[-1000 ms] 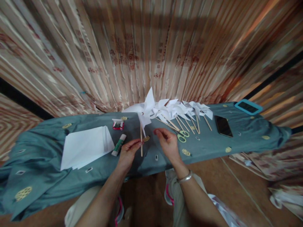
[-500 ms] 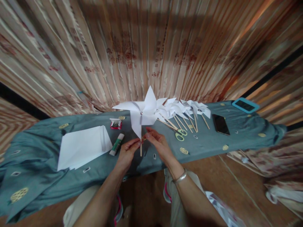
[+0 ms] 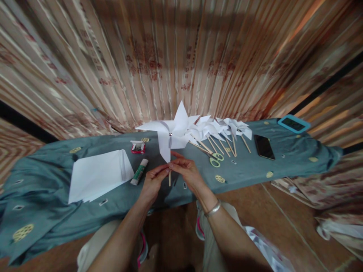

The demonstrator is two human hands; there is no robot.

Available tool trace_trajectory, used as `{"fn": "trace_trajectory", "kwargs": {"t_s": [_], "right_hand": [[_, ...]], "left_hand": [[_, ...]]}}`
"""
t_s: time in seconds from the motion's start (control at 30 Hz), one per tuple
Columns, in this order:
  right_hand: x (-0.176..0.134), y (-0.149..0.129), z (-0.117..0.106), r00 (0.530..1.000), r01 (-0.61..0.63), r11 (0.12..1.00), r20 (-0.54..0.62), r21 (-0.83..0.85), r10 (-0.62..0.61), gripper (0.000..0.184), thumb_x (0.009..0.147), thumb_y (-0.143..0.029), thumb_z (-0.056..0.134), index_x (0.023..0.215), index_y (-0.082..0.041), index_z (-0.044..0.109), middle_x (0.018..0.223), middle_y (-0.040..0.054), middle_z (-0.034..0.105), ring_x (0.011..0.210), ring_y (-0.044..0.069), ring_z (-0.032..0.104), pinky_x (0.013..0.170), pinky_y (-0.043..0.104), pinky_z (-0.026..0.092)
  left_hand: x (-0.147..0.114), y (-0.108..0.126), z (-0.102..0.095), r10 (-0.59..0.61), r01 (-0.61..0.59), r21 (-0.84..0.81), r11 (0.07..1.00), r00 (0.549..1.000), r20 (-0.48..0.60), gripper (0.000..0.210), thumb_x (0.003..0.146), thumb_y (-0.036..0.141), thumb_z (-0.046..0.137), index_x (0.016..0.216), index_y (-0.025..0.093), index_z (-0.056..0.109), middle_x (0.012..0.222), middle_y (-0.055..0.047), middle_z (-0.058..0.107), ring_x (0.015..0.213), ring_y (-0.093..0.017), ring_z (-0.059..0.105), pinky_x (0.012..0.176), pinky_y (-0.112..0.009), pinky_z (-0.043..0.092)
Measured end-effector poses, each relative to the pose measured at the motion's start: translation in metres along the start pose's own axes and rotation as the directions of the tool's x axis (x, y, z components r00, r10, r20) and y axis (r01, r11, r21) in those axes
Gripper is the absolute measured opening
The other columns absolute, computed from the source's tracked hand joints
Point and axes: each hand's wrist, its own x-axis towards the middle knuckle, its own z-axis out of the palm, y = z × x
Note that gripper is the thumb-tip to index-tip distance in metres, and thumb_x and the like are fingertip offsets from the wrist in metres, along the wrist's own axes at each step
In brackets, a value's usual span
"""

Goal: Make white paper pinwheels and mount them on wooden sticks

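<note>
Head view, lower centre of the frame: the left hand (image 3: 151, 181) and right hand (image 3: 188, 173) meet fingertip to fingertip, both pinching the wooden stick (image 3: 169, 177) of a white paper pinwheel (image 3: 171, 134) that rises just above them. Left of the hands lie a glue stick (image 3: 139, 172) and paper stack (image 3: 99, 173) on the tabletop (image 3: 255, 170); farther back, right of centre, finished pinwheels (image 3: 224, 130) lie in a row.
</note>
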Motion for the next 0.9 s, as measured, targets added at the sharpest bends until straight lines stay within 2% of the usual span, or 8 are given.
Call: {"fn": "trace_trajectory", "kwargs": {"t_s": [0.13,0.23,0.33,0.47,0.63,0.77,0.9], "right_hand": [[0.001,-0.002,0.000,1.000,0.017,0.999,0.004,0.032,-0.017,0.021,0.064,-0.044,0.081,0.060,-0.025,0.073,0.095,0.0059,0.076,0.133,0.027,0.047,0.108,0.045,0.039],[0.002,-0.003,-0.003,0.999,0.053,0.999,-0.006,-0.002,-0.053,0.023,0.068,-0.044,0.078,0.058,-0.025,0.071,0.077,0.0044,0.074,0.132,0.026,0.048,0.112,0.048,0.033],[0.005,-0.002,-0.009,0.998,0.051,0.998,-0.040,-0.027,-0.052,0.021,0.068,-0.044,0.077,0.060,-0.025,0.072,0.074,0.0041,0.073,0.130,0.026,0.049,0.114,0.049,0.029],[0.010,0.002,-0.020,0.990,0.037,0.999,-0.135,0.014,-0.034,0.016,0.064,-0.038,0.078,0.060,-0.024,0.071,0.080,0.0043,0.074,0.126,0.027,0.054,0.109,0.047,0.037],[0.024,0.005,-0.038,0.965,0.062,0.991,-0.260,0.119,-0.029,0.011,0.063,-0.030,0.075,0.065,-0.022,0.069,0.086,0.0035,0.075,0.111,0.024,0.064,0.097,0.038,0.048],[0.039,0.001,-0.061,0.948,0.067,0.976,-0.317,0.206,0.002,0.019,0.072,-0.042,0.067,0.072,-0.023,0.065,0.085,0.0033,0.074,0.090,0.019,0.069,0.082,0.035,0.055],[0.045,-0.004,-0.078,0.930,0.077,0.930,-0.363,0.360,0.063,0.025,0.073,-0.049,0.068,0.071,-0.024,0.063,0.082,0.0053,0.074,0.087,0.020,0.069,0.078,0.033,0.057]], "left_hand": [[0.000,0.000,0.000,-0.008,0.009,-0.005,1.000,1.000,0.003,0.050,0.045,0.050,0.088,0.081,0.016,0.078,0.082,-0.009,0.077,0.089,-0.026,0.069,0.098,-0.042,0.046],[0.000,0.002,0.000,-0.016,0.016,-0.001,1.000,1.000,-0.004,0.050,0.045,0.050,0.088,0.081,0.016,0.078,0.080,-0.009,0.077,0.087,-0.026,0.069,0.095,-0.042,0.047],[-0.002,0.003,0.001,-0.012,0.013,0.015,1.000,1.000,-0.010,0.049,0.046,0.050,0.087,0.081,0.016,0.078,0.080,-0.009,0.077,0.085,-0.025,0.069,0.093,-0.040,0.048],[-0.004,0.003,0.000,-0.020,0.020,0.035,0.999,1.000,-0.002,0.048,0.048,0.051,0.086,0.081,0.016,0.078,0.080,-0.010,0.077,0.084,-0.024,0.069,0.090,-0.038,0.049],[-0.008,0.001,0.000,-0.037,0.037,0.044,0.998,0.999,0.002,0.046,0.048,0.049,0.086,0.079,0.017,0.078,0.084,-0.010,0.078,0.087,-0.026,0.070,0.090,-0.038,0.050],[-0.012,0.000,0.001,-0.051,0.046,0.107,0.993,0.998,0.043,0.041,0.051,0.050,0.084,0.078,0.018,0.079,0.084,-0.009,0.078,0.091,-0.027,0.070,0.092,-0.038,0.050],[-0.013,0.000,0.002,-0.068,0.063,0.095,0.994,0.996,0.050,0.039,0.051,0.048,0.084,0.076,0.019,0.078,0.084,-0.008,0.078,0.091,-0.027,0.071,0.092,-0.038,0.051]]}}
